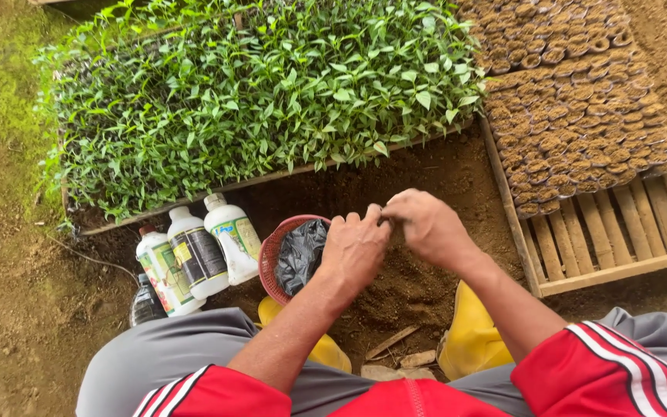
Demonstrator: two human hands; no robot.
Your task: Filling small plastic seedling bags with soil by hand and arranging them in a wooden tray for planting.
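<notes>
We count three white bottles (198,255) standing in a row on the soil, left of the red basket (272,259), each with a colourful wrap label. A small dark bottle (146,303) stands just before them.

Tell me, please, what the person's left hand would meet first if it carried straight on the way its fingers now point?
Probably the right hand: the left hand points up and right, its fingertips already meeting it. Beyond lies bare brown soil, though depth is unclear.
</notes>
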